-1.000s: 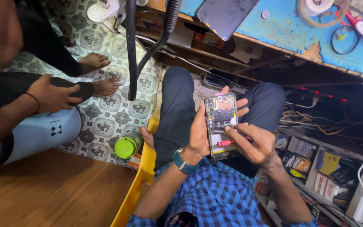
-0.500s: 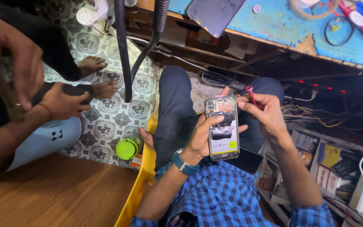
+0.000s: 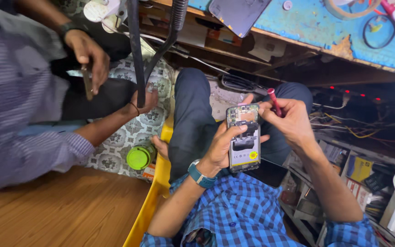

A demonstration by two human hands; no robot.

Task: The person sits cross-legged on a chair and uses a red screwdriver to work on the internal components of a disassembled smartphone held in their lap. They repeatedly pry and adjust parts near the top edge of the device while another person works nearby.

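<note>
An opened phone point(image 3: 243, 137) with its back cover off shows a circuit board and a white battery with a yellow sticker. My left hand point(image 3: 222, 145) grips it from the left, thumb across its middle, above my lap. My right hand point(image 3: 288, 120) holds a red-handled screwdriver point(image 3: 274, 101) at the phone's top right corner, handle pointing up. A teal watch point(image 3: 200, 174) sits on my left wrist.
A blue workbench point(image 3: 325, 32) above carries another phone point(image 3: 237, 14), a tape roll and scissors. Another person at left holds a small tool point(image 3: 88, 80). A green lid point(image 3: 139, 158) lies on the patterned floor, a yellow chair edge point(image 3: 154, 192) beside my leg. Cluttered shelves point(image 3: 366, 178) fill the right.
My right hand lifted from the phone's face to its top right corner with the red screwdriver. The person at left leaned further into view.
</note>
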